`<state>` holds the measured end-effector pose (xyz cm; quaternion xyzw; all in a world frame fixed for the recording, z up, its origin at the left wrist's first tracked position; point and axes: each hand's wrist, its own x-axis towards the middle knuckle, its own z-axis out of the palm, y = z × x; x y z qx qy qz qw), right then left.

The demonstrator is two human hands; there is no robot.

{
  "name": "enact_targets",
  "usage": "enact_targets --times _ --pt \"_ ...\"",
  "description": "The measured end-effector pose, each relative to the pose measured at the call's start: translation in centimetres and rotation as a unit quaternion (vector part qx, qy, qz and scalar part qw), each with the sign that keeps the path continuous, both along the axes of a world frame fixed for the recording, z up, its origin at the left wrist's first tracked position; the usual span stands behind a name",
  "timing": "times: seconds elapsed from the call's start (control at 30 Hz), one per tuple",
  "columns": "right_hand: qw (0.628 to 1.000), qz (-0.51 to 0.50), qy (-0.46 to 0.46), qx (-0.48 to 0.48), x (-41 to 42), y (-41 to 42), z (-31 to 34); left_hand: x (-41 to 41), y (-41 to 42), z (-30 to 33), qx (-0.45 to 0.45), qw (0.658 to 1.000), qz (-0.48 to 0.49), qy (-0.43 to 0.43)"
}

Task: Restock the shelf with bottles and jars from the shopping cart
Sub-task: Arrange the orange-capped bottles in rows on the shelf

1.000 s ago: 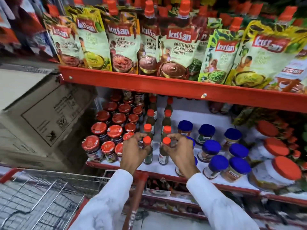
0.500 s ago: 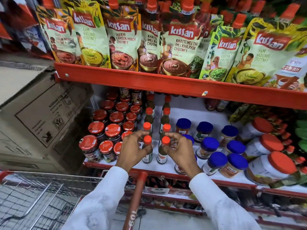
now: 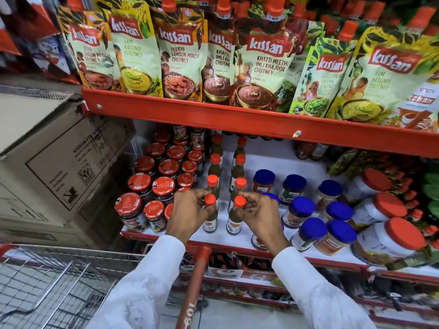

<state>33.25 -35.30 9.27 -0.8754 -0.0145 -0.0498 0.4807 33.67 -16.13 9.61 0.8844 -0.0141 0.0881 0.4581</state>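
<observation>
Two slim dark sauce bottles with orange caps stand at the front of the white shelf (image 3: pixel 259 162). My left hand (image 3: pixel 190 213) grips the neck of the left bottle (image 3: pixel 210 219). My right hand (image 3: pixel 262 214) grips the neck of the right bottle (image 3: pixel 234 222). Both bottles rest upright on the shelf, each at the front of a row of like bottles running back. Red-lidded jars (image 3: pixel 152 186) stand to the left, blue-lidded jars (image 3: pixel 308 210) to the right. The wire shopping cart (image 3: pixel 47 288) is at the lower left; its contents are not visible.
A red shelf lip (image 3: pixel 237 122) with Kissan chutney pouches (image 3: pixel 180 58) overhangs the row. Cardboard boxes (image 3: pixel 59 162) sit left of the shelf. Large orange-lidded tubs (image 3: pixel 389 238) lie at the far right. The cart's red handle (image 3: pixel 194 281) runs between my forearms.
Both hands stay on the two front bottles' necks. The view has shifted slightly nearer; the bottles sit in about the same spot.
</observation>
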Motion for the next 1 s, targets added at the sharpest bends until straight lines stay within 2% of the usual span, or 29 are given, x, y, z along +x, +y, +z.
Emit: enact_targets --times 0.77,1.0 --pt "1.000 -0.003 -0.002 -0.011 -0.50 -0.28 0.95 0.23 -0.20 0.26 0.033 0.999 0.005 -0.006" --pt "1.000 -0.001 0.025 -0.013 -0.11 -0.20 0.54 0.24 0.20 0.14 0.041 0.999 0.005 -0.003"
